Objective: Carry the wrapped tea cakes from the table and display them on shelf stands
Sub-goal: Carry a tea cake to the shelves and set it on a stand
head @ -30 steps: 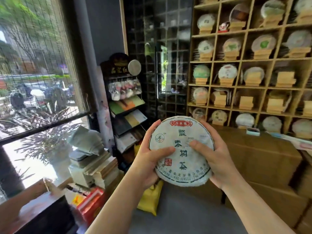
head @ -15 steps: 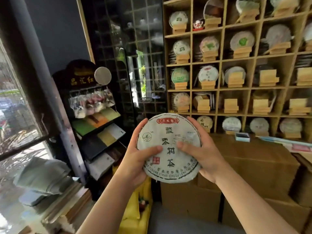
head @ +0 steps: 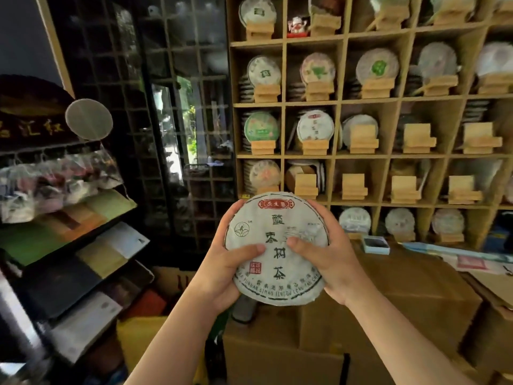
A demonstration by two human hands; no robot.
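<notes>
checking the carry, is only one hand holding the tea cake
No, the left hand and the right hand both grip the wrapped tea cake, thumbs across its printed face.

Cardboard boxes [head: 388, 315] block the shelf [head: 338, 155] foot; middle cubbies with bare wooden stands [head: 419, 138] stand open.

Fingers of left hand [head: 222, 262] and right hand [head: 330, 259] hidden behind tea cake [head: 276, 247]; only thumbs show on its face. Cake's small lower-rim print too fine to read fully. Shelf [head: 341, 102] cut off at top and right edges. Wrapper labels on shelved cakes blurred, unreadable. Rack [head: 69, 245] at left smeared, cut by left edge; its packets indistinct
</notes>
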